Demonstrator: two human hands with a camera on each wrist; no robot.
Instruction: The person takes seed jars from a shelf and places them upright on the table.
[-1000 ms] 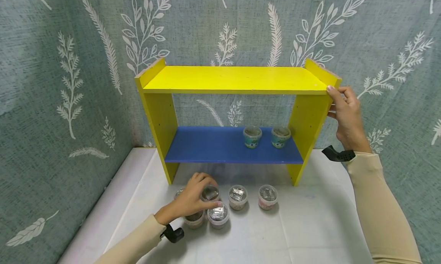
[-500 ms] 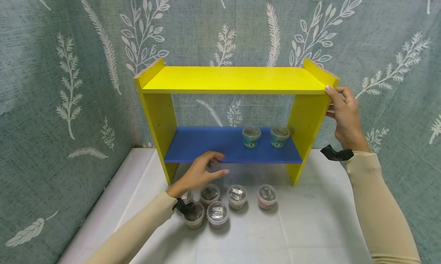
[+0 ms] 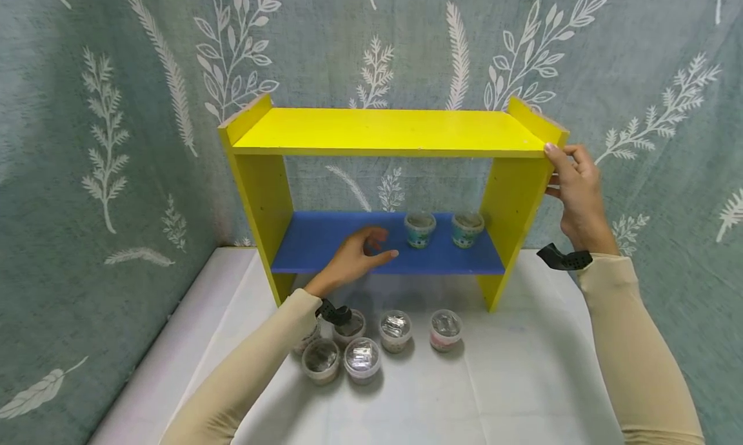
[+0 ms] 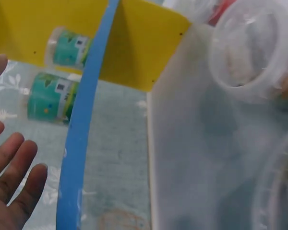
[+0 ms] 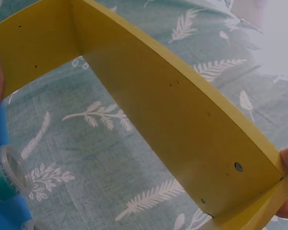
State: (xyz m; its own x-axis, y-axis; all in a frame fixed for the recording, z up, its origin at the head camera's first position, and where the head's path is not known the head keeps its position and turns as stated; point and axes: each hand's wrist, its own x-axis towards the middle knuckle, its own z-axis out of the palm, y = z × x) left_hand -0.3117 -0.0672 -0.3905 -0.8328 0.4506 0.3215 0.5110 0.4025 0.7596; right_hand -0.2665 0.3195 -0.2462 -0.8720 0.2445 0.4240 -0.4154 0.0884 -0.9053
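Observation:
My left hand (image 3: pixel 353 257) is held in front of the blue lower shelf (image 3: pixel 325 235), fingers loosely bent and holding nothing. Just right of it, two small plastic tubs with teal labels stand on that shelf, the nearer tub (image 3: pixel 420 231) and another tub (image 3: pixel 467 231) by the side panel. In the left wrist view the spread fingers (image 4: pixel 24 160) are apart from the teal tub (image 4: pixel 47 98). At the upper right corner of the yellow shelf unit (image 3: pixel 389 132), my right hand (image 3: pixel 580 197) grips the side panel, thumb on the front edge and fingers behind.
On the white table (image 3: pixel 441 406) below stand several clear-lidded tubs, among them a pinkish tub (image 3: pixel 445 332), a silver-topped tub (image 3: pixel 362 361) and a darker tub (image 3: pixel 321 362). A patterned green curtain (image 3: pixel 145 174) hangs behind the unit and along the left.
My left hand has risen from among the tubs on the table and moved up and right to the blue shelf, holding nothing. My right hand stays on the unit's corner.

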